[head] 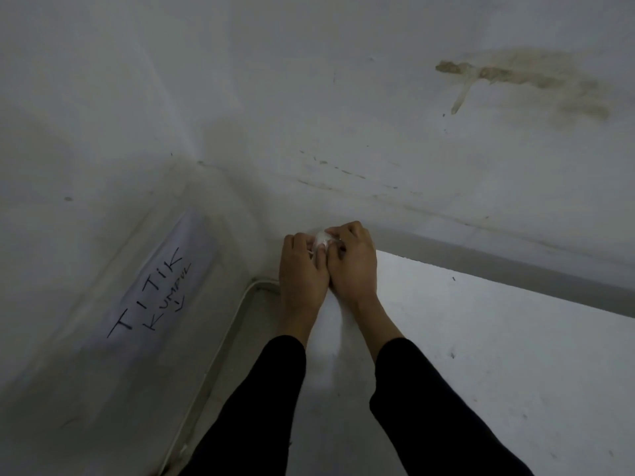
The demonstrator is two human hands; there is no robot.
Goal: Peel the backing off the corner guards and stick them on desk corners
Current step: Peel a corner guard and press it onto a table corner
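My left hand (302, 269) and right hand (354, 266) are pressed side by side at the far corner of the white desk (481, 338), and both pinch the small whitish corner guard (322, 238) between curled fingertips. I hold it right over the corner, close to the wall (309, 97), so that once it is ready it can go straight down onto the edge. Two hands on so small a piece steady it and give me a nail to work with. I judge this to be the peeling or seating step, but my fingers hide the sticky side, so I cannot tell whether the backing is off. A paper sign (154, 286) hangs on the wall to my left.
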